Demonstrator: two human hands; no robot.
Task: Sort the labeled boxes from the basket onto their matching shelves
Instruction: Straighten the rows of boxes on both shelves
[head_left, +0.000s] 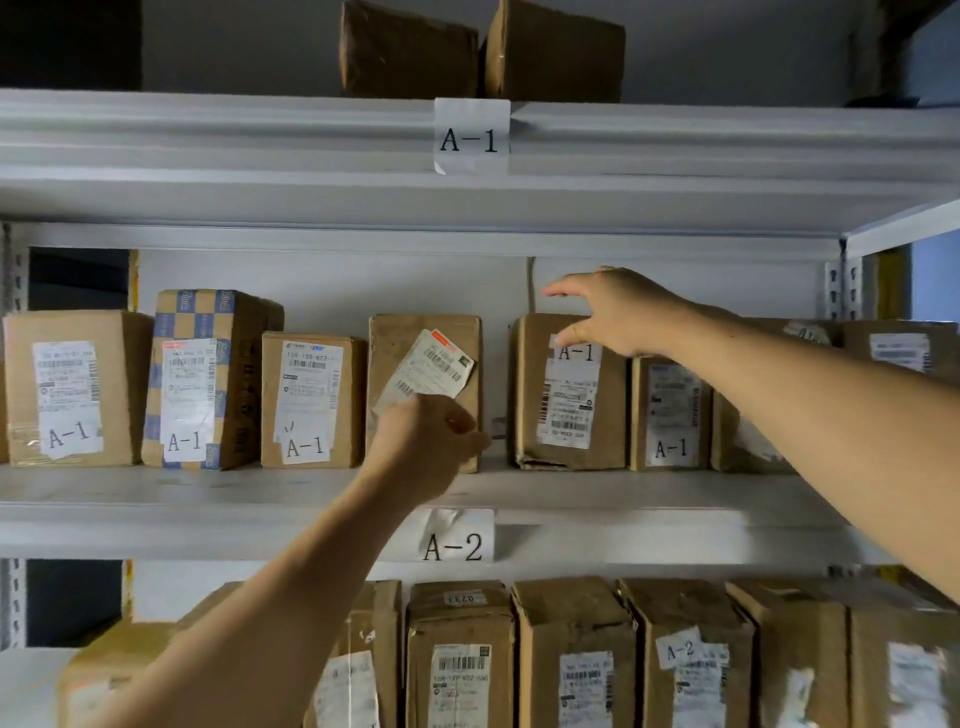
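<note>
My left hand (423, 441) grips the upright middle box (415, 364) low — right hand (618, 312), spread open, hovers at the neighbouring A-1 box (566, 410).

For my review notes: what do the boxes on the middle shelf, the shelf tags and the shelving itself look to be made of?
The A-1 boxes look like matte brown corrugated cardboard, with creased, scuffed corners and stuck-on white paper labels. The A-2 shelf tag seems to be plain paper, as its corner curls. The shelf beam is probably white-painted metal, smooth with folded edges, and its upright is slotted.
</note>
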